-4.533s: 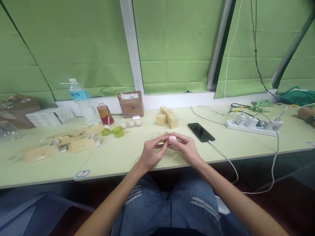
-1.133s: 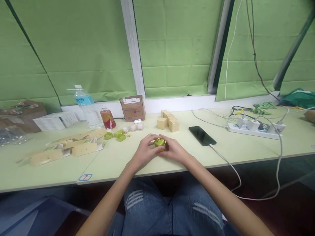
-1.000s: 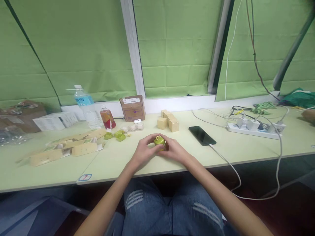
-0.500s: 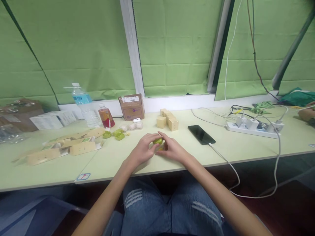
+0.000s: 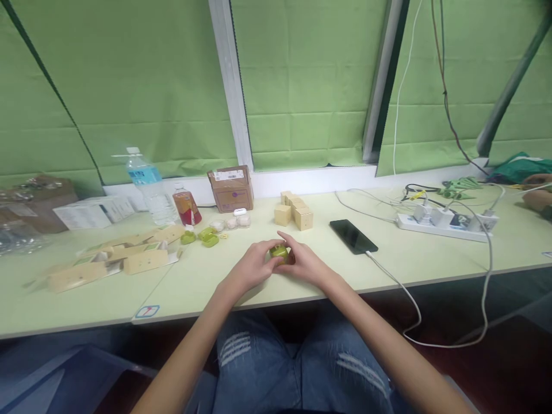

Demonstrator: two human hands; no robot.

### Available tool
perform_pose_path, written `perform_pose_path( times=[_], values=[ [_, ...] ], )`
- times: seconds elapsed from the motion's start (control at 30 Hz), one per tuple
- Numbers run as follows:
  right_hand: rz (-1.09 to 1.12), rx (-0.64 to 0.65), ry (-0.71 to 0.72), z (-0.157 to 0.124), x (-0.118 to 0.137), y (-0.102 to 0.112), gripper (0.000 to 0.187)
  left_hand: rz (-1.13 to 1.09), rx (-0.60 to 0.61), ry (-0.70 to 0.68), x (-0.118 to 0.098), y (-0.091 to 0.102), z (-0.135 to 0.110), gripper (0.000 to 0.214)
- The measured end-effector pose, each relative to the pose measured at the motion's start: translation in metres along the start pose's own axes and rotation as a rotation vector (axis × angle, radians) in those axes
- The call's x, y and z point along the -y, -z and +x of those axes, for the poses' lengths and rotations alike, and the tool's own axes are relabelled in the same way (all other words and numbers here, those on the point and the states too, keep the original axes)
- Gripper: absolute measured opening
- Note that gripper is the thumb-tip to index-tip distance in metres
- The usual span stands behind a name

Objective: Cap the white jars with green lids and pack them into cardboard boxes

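Observation:
Both my hands meet over the pale green table (image 5: pixel 388 259), just in front of me. My left hand (image 5: pixel 252 267) and my right hand (image 5: pixel 304 264) pinch a small olive-green rounded case (image 5: pixel 279 252) between their fingertips, close to the tabletop. Its underside is hidden by my fingers. Two more green cases (image 5: pixel 206 236) lie to the left, beside several small whitish cases (image 5: pixel 230 222).
Wooden cubes (image 5: pixel 295 211) and a small cardboard box (image 5: pixel 230 188) stand behind my hands. A black phone (image 5: pixel 353 236) with a white cable lies to the right, a power strip (image 5: pixel 448 223) further right. Flat wooden packs (image 5: pixel 116 257), a water bottle (image 5: pixel 146 187) and a red bottle (image 5: pixel 185 207) are left.
The pink case I held 4.5 s ago is gone from my hands; they now hold a green one. Over the last second my hands lowered slightly, fingers closing over it.

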State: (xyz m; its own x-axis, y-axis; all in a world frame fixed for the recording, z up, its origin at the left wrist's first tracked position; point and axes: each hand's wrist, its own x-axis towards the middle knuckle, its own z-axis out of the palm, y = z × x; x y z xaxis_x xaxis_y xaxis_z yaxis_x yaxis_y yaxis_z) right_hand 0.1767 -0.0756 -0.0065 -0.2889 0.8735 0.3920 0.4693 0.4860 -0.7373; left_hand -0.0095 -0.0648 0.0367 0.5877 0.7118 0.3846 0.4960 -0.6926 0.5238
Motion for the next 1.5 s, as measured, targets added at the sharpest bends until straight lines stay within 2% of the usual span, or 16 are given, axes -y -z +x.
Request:
perform_pose_path(
  times=[0.1, 0.23, 0.37, 0.57, 0.67, 0.73, 0.8, 0.83, 0.9, 0.97, 1.03, 1.1, 1.17, 1.33, 1.4, 1.5],
  values=[
    [0.058, 0.031, 0.018, -0.005, 0.001, 0.004, 0.088, -0.146, -0.010, 0.072, -0.003, 0.001, -0.001, 0.046],
    [0.148, 0.066, -0.019, -0.018, -0.001, 0.008, 0.084, -0.293, -0.011, 0.137, -0.001, 0.000, -0.001, 0.032],
    [0.163, 0.043, -0.036, -0.025, -0.005, 0.010, 0.073, -0.432, 0.007, 0.210, 0.003, -0.005, -0.002, 0.031],
    [0.193, 0.058, 0.034, -0.030, -0.006, 0.016, 0.067, -0.508, -0.015, 0.210, -0.003, -0.017, -0.002, 0.035],
    [0.100, 0.026, 0.069, -0.040, -0.007, 0.024, 0.060, -0.516, -0.001, 0.225, 0.002, -0.012, 0.006, 0.041],
    [0.018, -0.001, 0.075, -0.046, -0.007, 0.030, 0.055, -0.413, -0.076, 0.262, 0.015, 0.004, 0.012, 0.048],
    [-0.031, -0.013, 0.080, -0.049, -0.006, 0.033, 0.055, -0.203, -0.209, 0.300, 0.035, 0.029, 0.018, 0.052],
    [-0.045, -0.015, 0.083, -0.050, -0.005, 0.033, 0.056, -0.048, -0.295, 0.313, 0.046, 0.044, 0.020, 0.047],
    [-0.070, -0.019, 0.089, -0.050, -0.003, 0.033, 0.055, 0.270, -0.357, 0.398, 0.069, 0.074, 0.022, 0.035],
    [-0.085, -0.021, 0.093, -0.049, -0.001, 0.032, 0.053, 0.457, -0.333, 0.513, 0.089, 0.098, 0.022, 0.033],
    [-0.097, -0.019, 0.100, -0.049, -0.001, 0.030, 0.052, 0.591, -0.294, 0.580, 0.103, 0.111, 0.021, 0.036],
    [-0.110, -0.020, 0.109, -0.049, -0.002, 0.029, 0.050, 0.681, -0.251, 0.613, 0.110, 0.112, 0.018, 0.040],
    [-0.115, -0.041, 0.113, -0.049, -0.003, 0.028, 0.047, 0.716, -0.237, 0.608, 0.113, 0.104, 0.014, 0.041],
    [-0.135, -0.146, 0.110, -0.047, -0.007, 0.025, 0.037, 0.707, -0.243, 0.529, 0.105, 0.086, 0.016, 0.041],
    [-0.162, -0.162, 0.115, -0.047, -0.007, 0.024, 0.034, 0.729, -0.243, 0.526, 0.101, 0.090, 0.023, 0.042],
    [-0.195, -0.163, 0.121, -0.047, -0.008, 0.025, 0.033, 0.781, -0.293, 0.571, 0.100, 0.110, 0.025, 0.040]
  ],
)
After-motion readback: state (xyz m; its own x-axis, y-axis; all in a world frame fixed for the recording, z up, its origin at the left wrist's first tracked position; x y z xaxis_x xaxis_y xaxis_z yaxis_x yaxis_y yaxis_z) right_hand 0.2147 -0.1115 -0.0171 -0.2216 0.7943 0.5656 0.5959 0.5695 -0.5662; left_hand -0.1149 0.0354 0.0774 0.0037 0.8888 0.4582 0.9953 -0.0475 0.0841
